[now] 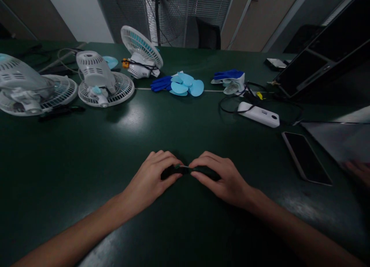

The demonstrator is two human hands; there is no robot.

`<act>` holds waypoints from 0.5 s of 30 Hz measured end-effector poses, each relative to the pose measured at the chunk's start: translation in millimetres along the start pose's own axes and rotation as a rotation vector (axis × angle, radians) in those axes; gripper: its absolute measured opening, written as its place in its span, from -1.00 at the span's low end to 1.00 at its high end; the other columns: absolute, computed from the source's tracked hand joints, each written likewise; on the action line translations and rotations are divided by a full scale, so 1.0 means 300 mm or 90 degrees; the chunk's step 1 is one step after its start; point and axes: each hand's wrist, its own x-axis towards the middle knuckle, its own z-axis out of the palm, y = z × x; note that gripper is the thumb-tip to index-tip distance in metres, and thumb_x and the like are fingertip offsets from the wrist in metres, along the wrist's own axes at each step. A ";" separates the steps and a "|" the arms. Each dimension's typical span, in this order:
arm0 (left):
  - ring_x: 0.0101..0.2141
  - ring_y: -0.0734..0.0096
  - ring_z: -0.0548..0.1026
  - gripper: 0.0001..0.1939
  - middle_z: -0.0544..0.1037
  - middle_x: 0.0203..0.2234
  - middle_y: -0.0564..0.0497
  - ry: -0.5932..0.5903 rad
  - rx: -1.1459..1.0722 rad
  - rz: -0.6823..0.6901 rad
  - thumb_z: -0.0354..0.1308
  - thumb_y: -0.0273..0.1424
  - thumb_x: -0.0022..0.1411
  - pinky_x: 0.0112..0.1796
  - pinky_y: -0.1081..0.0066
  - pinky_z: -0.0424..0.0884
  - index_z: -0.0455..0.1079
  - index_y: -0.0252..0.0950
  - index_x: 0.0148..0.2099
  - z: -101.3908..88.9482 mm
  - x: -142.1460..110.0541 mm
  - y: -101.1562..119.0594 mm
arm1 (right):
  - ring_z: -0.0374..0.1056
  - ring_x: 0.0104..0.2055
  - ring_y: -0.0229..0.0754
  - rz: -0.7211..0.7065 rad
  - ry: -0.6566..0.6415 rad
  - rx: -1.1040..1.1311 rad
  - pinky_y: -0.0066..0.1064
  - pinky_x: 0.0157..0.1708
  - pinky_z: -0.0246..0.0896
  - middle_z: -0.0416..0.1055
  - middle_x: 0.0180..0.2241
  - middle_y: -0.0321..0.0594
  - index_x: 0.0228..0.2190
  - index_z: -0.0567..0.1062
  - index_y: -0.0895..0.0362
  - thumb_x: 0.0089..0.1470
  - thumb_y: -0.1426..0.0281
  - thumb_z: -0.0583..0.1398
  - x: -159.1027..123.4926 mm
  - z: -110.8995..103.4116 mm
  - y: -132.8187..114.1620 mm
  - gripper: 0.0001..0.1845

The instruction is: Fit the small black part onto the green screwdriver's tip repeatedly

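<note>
My left hand (153, 178) and my right hand (222, 178) meet at the middle of the dark green table (185, 124), near its front edge. Both are closed in a pinch on a small dark object (181, 169) with a thin pale strip between the fingertips. What the object is I cannot make out in the dim light. The fingertips of the two hands almost touch.
Small white fans lie at far left (26, 87), left (101, 81) and back centre (141, 53). Light blue fan blades (186, 85) and blue gloves (228, 75) lie behind. A white power bank (258, 114), a phone (306, 157) and dark screens (318, 62) sit right. Another person's hand (358, 170) shows at far right.
</note>
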 end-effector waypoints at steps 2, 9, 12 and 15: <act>-0.10 0.36 0.40 -0.83 0.49 -0.10 0.15 0.000 -0.003 -0.006 0.17 -0.34 0.38 -0.12 0.29 0.18 0.39 -0.03 0.01 0.000 -0.001 0.002 | 0.42 -0.15 -0.25 0.007 0.046 0.030 -0.38 -0.18 0.32 0.47 -0.16 -0.26 -0.05 0.47 0.02 0.26 0.39 0.21 0.001 -0.007 -0.002 -0.78; -0.20 0.34 0.36 -0.87 0.47 -0.20 0.12 0.029 -0.007 -0.045 0.23 -0.34 0.32 -0.22 0.33 0.21 0.33 -0.17 -0.14 0.011 -0.011 -0.010 | 0.38 -0.26 -0.28 0.066 0.128 0.054 -0.40 -0.29 0.26 0.46 -0.23 -0.30 -0.11 0.49 0.02 0.22 0.40 0.24 -0.007 -0.020 0.000 -0.82; -0.20 0.32 0.37 -0.83 0.47 -0.20 0.10 0.035 -0.014 -0.054 0.24 -0.33 0.31 -0.22 0.32 0.23 0.29 -0.21 -0.18 0.014 -0.013 -0.016 | 0.38 -0.28 -0.29 0.077 0.126 0.057 -0.40 -0.30 0.25 0.45 -0.24 -0.32 -0.12 0.49 0.02 0.22 0.39 0.25 -0.008 -0.021 -0.002 -0.83; -0.19 0.32 0.38 -0.82 0.47 -0.19 0.09 0.035 -0.009 -0.048 0.23 -0.32 0.32 -0.21 0.31 0.27 0.31 -0.18 -0.10 0.012 -0.013 -0.016 | 0.38 -0.26 -0.29 0.080 0.120 0.064 -0.40 -0.29 0.26 0.45 -0.23 -0.31 -0.12 0.49 0.02 0.22 0.38 0.24 -0.008 -0.023 -0.002 -0.83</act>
